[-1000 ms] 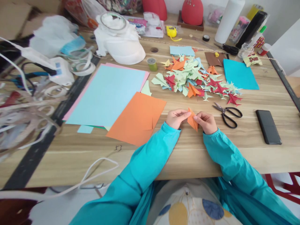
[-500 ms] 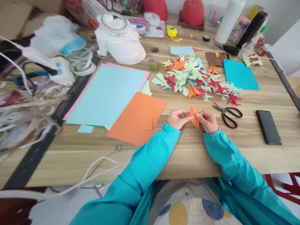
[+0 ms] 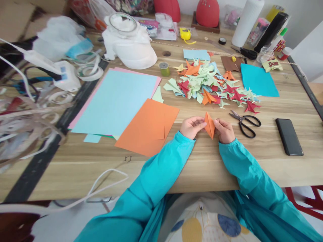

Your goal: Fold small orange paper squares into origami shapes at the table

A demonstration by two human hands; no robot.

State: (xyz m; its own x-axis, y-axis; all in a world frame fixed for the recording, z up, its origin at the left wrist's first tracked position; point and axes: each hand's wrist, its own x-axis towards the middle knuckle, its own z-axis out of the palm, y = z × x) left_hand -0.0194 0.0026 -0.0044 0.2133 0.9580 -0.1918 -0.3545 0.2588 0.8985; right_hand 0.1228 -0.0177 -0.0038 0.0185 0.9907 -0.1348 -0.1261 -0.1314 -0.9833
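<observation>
A small folded orange paper piece is held upright between both hands just above the wooden table. My left hand pinches its left side and my right hand pinches its right side. Both arms wear teal sleeves. A large orange sheet lies just left of my hands. Beyond them spreads a pile of several folded paper shapes in green, red, orange and blue.
Black-handled scissors and a black phone lie right of my hands. A light blue sheet over pink sheets sits left. A teal sheet, green thread spool, tape rolls and cluttered supplies fill the back and left.
The orange piece has been turned between my fingers, its point now standing more upright. My hands stayed in the same spot.
</observation>
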